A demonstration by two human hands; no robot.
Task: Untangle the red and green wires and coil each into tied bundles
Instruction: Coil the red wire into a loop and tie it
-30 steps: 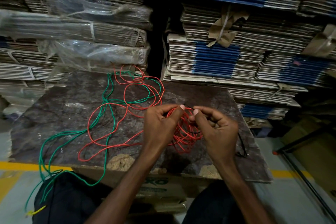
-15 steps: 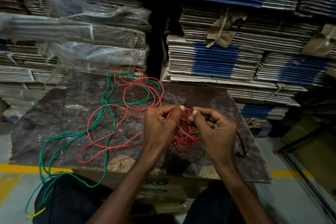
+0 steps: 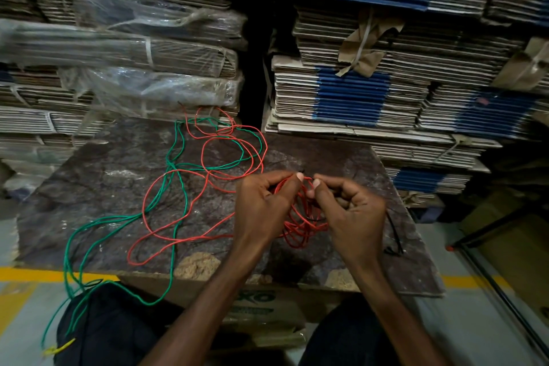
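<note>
While L hand [image 3: 261, 205] & R hand [image 3: 352, 214] pinch red coil [image 3: 300, 226], wrists angle inward.

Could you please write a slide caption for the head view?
Both hands hold a red wire coil over a board; green wire lies loose.

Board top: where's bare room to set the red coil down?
Bare patches on the board: the far-right part behind the right hand, and the left side beyond the green wire. The middle is crowded with loose red wire and green loops; both hands hold the red coil.
</note>
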